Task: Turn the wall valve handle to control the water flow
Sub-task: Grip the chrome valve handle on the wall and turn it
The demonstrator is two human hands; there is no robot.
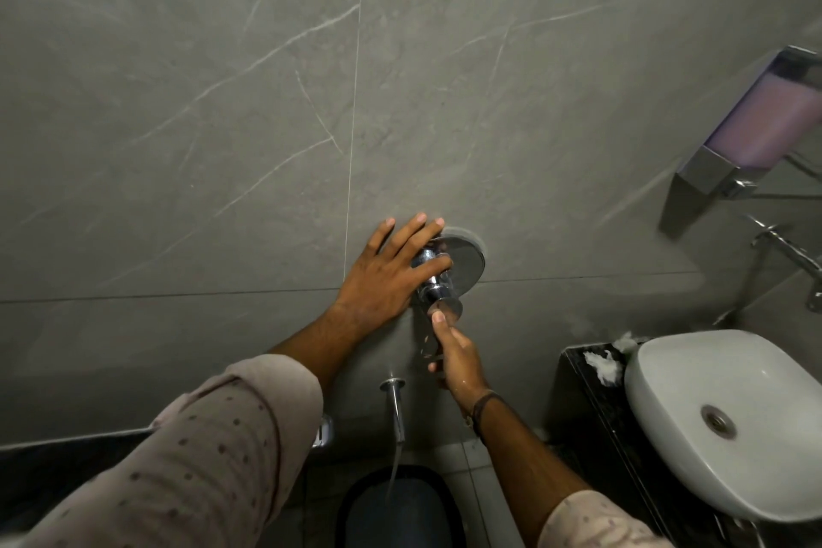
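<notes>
A chrome wall valve (467, 260) with a round plate is set in the grey tiled wall. Its lever handle (433, 336) hangs down from the valve body. My left hand (391, 276) lies flat against the wall with fingers spread over the valve's left side, thumb across the chrome body. My right hand (456, 356) is below it, fingers closed around the handle and thumb pressed on the knob's end. Under the valve a chrome spout (396, 405) sticks out of the wall, and a thin stream of water (393, 469) falls from it.
A dark bucket (400, 507) stands on the floor under the spout. At the right a white basin (729, 418) sits on a black counter (582, 374). A soap dispenser (756, 125) with pink liquid and a basin tap (787, 249) are on the right wall.
</notes>
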